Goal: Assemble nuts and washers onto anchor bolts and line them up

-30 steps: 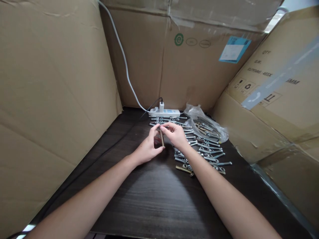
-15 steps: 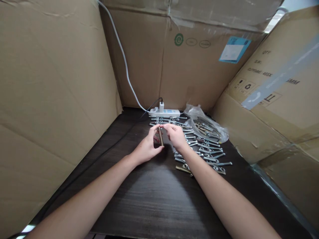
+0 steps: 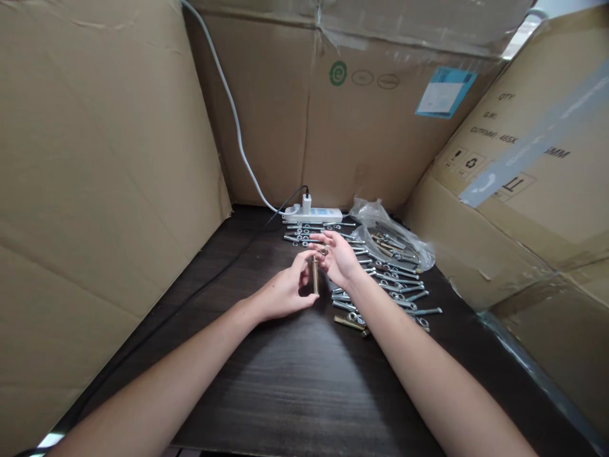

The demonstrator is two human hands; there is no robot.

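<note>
My left hand (image 3: 285,293) pinches a brass-coloured anchor bolt (image 3: 314,274) and holds it upright over the dark table (image 3: 295,374). My right hand (image 3: 337,257) is at the bolt's top end, palm turned up and fingers partly spread. A small washer or nut (image 3: 324,251) sits at its fingertips. Several silver bolts (image 3: 394,285) lie in rows on the table to the right of both hands. One brass bolt (image 3: 349,323) lies apart at the near end of the rows.
A clear plastic bag (image 3: 394,238) with more bolts lies at the back right. A white power strip (image 3: 314,215) with a plugged-in charger and white cable sits against the back. Cardboard boxes (image 3: 95,165) wall in the table on the left, back and right.
Both hands have drifted slightly right and nearer with the bolt. My right hand has turned palm up and its fingers have spread from their pinch on the bolt's top.
</note>
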